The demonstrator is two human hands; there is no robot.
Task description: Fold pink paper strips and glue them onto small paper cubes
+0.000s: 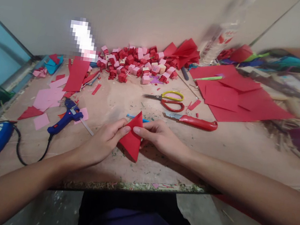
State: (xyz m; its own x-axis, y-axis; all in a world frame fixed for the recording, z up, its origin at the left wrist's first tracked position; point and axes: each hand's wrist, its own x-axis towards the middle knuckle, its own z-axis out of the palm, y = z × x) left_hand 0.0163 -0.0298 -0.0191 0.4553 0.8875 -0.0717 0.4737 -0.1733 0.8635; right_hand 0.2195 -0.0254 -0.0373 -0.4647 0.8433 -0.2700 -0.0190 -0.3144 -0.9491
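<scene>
A folded piece of red paper (pixel 132 140) is held up between my two hands over the near part of the table. My left hand (pixel 110 133) pinches its left edge, thumb on the front face. From the other side, my right hand (pixel 157 137) grips the right edge, its thumb close to the left one. The fingers behind the paper are partly hidden. Just beyond the paper lies a blue pen-like stick (pixel 146 120), partly covered. Farther back are scissors (pixel 165 99) with yellow and red handles and a red-handled knife (pixel 193 121).
A blue glue gun (pixel 65 117) with a cord lies at left, near pink paper pieces (pixel 47 98). Many small red and pink paper cubes (pixel 137 62) are heaped at the back. Red sheets (pixel 233 94) and a plastic bottle (pixel 218 40) are at back right.
</scene>
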